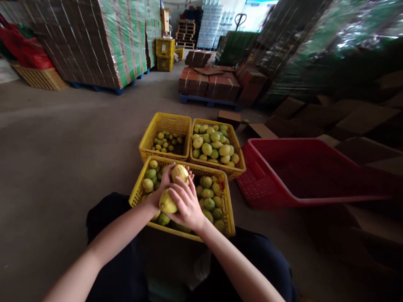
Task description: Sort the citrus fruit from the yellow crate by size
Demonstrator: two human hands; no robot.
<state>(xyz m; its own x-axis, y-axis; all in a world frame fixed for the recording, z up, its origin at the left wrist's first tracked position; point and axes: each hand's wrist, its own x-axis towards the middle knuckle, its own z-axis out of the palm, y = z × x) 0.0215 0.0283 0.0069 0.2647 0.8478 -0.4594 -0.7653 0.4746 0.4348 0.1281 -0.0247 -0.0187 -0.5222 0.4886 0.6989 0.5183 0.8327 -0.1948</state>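
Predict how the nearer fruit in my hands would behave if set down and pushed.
The nearer fruit would probably roll, given its rounded sides, perhaps wobbling because it looks oval. It seems firm, since its visible outline doesn't sag.

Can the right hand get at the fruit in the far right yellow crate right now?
Probably yes: the green-yellow fruit lies uncovered in the far right crate, with only crate rims seemingly between. But the right hand appears occupied, holding a yellow fruit.
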